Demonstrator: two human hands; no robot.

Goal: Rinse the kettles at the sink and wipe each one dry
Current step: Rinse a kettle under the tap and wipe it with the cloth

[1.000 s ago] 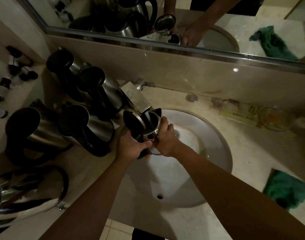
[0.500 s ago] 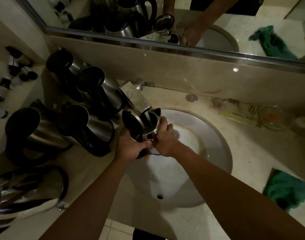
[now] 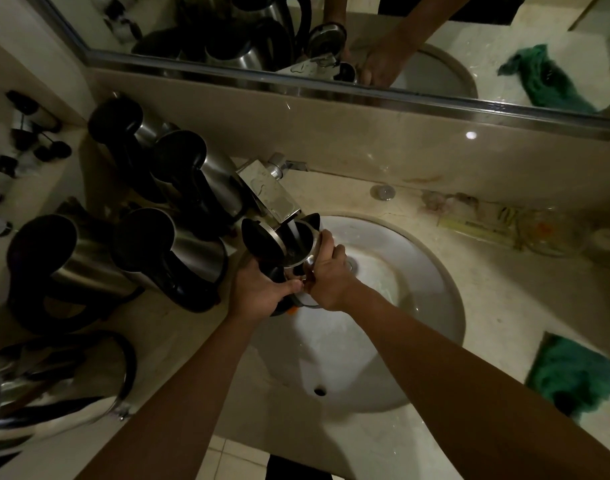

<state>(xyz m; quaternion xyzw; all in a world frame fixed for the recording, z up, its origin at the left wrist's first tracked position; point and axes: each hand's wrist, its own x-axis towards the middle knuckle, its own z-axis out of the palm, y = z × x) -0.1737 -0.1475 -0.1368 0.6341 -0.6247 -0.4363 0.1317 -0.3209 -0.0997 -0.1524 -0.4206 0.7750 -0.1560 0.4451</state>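
Steel electric kettle, lid flipped open, held over the left edge of the white basin right under the square chrome faucet, water streaming into its mouth. Left hand wrapped around the black handle side; right hand clasping the steel wall opposite. Probably slick when wet and growing heavier while filling, rigid though, so best carried by the handle with a steadying palm on the body. More kettles crowded on the counter to the left; green cloth lying on the counter to the right.
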